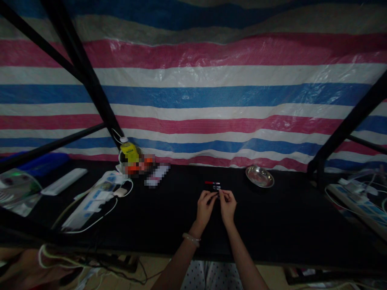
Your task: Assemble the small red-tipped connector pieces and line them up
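Observation:
Near the middle of the black table (169,213), my left hand (206,203) and my right hand (227,203) are close together. Both have their fingers pinched. What lies between the fingertips is too small and dark to make out. Just beyond the fingertips sits a small silvery metal piece (217,187). A short red rod with a silvery end (211,183) lies flat a little farther back. A round shiny metal dish (260,176) stands on the table to the right, beyond my right hand.
Power strips with cables lie at the left (90,203) and far right (359,199). A yellow bottle (130,152) stands at the back left, near a white and pink packet (157,175). Black metal posts rise at both sides before a striped sheet (211,94).

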Available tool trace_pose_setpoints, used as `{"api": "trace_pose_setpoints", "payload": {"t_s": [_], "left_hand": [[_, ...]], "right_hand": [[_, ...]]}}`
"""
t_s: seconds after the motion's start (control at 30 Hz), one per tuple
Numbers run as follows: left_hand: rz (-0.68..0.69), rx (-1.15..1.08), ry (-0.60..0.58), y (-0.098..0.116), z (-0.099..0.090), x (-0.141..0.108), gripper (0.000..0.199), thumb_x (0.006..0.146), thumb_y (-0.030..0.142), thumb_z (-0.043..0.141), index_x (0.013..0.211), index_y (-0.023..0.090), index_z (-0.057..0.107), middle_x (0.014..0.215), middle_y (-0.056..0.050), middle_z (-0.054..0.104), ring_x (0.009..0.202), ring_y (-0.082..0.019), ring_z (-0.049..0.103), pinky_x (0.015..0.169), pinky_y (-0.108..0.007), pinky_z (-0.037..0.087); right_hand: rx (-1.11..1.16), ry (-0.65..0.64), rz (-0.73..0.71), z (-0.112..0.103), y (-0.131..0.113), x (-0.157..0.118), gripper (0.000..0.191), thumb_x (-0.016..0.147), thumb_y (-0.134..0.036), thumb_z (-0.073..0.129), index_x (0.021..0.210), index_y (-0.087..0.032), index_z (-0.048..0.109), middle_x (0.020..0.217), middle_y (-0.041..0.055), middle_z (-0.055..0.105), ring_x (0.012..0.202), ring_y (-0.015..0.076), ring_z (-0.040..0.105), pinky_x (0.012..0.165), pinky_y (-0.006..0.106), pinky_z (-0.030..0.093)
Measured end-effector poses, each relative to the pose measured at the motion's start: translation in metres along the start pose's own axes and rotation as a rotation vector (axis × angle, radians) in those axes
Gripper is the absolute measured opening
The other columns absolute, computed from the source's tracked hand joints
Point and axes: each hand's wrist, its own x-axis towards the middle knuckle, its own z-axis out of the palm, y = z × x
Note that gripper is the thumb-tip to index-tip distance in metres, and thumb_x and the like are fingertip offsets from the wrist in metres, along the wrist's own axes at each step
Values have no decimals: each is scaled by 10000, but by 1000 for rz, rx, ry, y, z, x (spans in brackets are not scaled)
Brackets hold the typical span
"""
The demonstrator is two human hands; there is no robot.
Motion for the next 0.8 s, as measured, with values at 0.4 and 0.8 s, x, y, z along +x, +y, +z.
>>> {"api": "trace_pose_setpoints", "payload": {"t_s": [0.4, 0.8], "left_hand": [[-41, 20, 60, -2, 0, 0, 200, 840, 298, 543, 964, 235, 686, 827, -23, 527, 744, -122, 552, 640, -228, 480], [-110, 294, 216, -5, 0, 2, 375, 774, 331, 612, 1123, 206, 558, 931, -58, 593, 909, -211, 562, 827, -375, 434]], "right_hand": [[102, -95, 64, 1, 3, 3, 304, 645, -434, 713, 737, -163, 608, 706, 33, 647, 670, 164, 606, 627, 288, 480], [209, 51, 231, -6, 1, 10, 351, 584, -445, 742, 731, -156, 607, 616, 15, 649, 512, 124, 554, 484, 230, 412]]}}
